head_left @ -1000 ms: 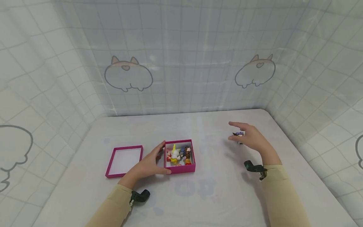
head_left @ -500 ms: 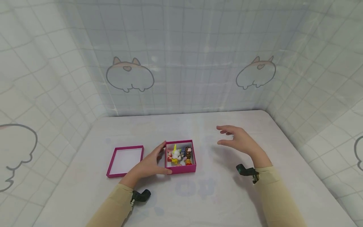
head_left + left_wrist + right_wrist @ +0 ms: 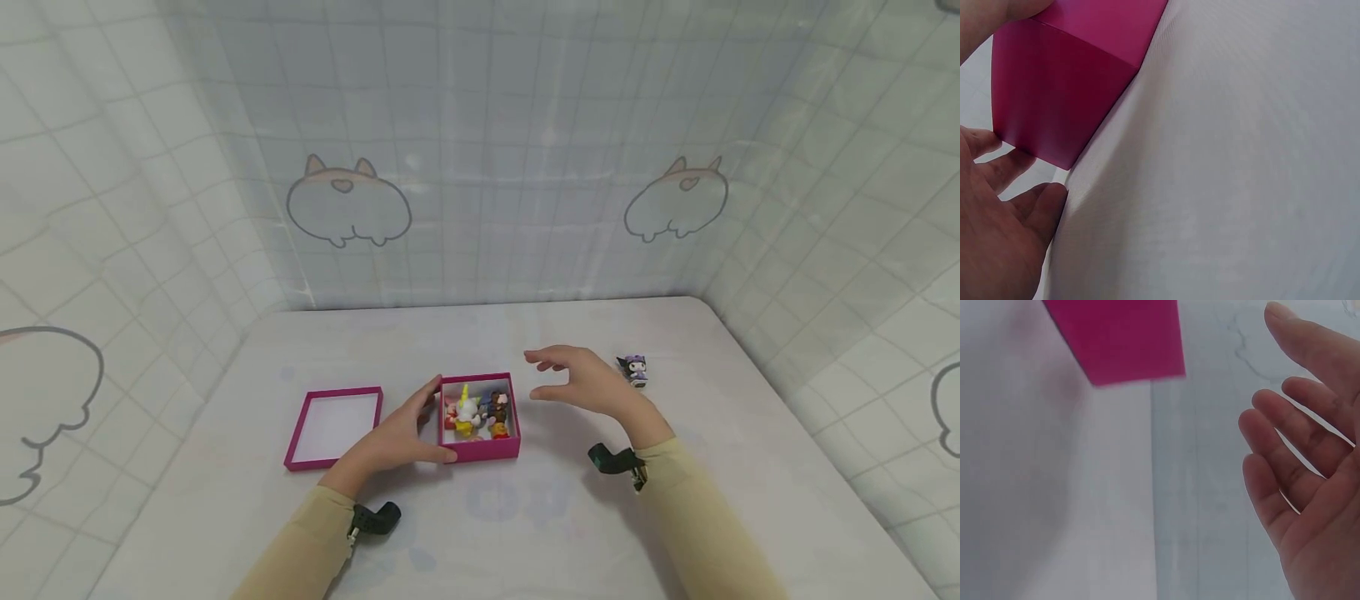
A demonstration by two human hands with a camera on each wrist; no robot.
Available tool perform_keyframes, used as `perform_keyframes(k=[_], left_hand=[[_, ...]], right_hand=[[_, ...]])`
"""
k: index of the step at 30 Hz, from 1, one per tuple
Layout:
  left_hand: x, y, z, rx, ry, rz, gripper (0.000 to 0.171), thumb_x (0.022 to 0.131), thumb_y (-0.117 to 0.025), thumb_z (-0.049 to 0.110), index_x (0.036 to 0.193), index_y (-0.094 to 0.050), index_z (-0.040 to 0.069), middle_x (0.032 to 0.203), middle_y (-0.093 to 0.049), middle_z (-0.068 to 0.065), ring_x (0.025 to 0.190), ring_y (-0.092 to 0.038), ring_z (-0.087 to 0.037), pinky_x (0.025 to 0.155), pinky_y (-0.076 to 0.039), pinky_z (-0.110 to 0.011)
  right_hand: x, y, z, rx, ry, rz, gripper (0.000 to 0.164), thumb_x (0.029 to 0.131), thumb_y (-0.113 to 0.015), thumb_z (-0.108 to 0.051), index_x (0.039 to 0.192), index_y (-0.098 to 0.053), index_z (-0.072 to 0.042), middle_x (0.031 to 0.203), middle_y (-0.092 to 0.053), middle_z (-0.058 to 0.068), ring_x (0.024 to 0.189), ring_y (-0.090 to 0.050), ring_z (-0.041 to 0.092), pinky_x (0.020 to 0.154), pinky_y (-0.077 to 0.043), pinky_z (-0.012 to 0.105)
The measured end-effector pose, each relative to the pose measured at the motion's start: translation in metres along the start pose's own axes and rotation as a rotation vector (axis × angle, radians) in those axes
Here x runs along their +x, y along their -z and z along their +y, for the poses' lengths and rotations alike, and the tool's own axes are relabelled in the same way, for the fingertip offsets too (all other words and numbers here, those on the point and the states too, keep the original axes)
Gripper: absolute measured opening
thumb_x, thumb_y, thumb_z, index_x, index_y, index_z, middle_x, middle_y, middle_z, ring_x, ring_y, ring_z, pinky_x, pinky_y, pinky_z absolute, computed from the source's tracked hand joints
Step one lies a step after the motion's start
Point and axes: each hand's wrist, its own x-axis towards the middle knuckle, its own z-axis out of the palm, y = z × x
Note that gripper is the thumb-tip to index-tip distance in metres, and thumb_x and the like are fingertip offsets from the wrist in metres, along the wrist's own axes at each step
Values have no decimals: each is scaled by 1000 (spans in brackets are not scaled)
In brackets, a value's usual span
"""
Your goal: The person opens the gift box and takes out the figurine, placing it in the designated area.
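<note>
Shifted leftward since a second ago, the right hand (image 3: 588,383) hovers near a pink box (image 3: 483,452), fingers parted and holding nothing; the left hand (image 3: 393,435) grips the box at its left end, thumb at the front; small toys (image 3: 467,412) lie inside; a lone figurine (image 3: 635,370) rests on the white surface (image 3: 465,333), right of the box; a pink-rimmed lid (image 3: 336,427) lies left.

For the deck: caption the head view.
Left hand holds magenta box of toy figurines; empty right hand hovers alongside.
</note>
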Motion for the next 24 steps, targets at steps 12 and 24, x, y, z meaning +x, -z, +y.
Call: perform_keyframes(k=[12,24], left_hand=[[9,-3,1,16,5,10,126,62,-90,54,160,-13,31,160,-21,8,140,-36,-24,111,-37,-42],[12,-6,-1,23,-21,7,126,64,-89,54,160,-11,28,160,-22,7,140,-36,-24,112,-36,-42]], right_hand=[[35,-30,-27,-135,116,-203,61,85,-76,-45,136,-62,-15,132,-61,-3,121,-55,11,103,-46,33],[52,-50,-36,-254,223,-286,57,86,-77,-40,133,-64,-12,128,-64,1,117,-57,15,101,-48,32]])
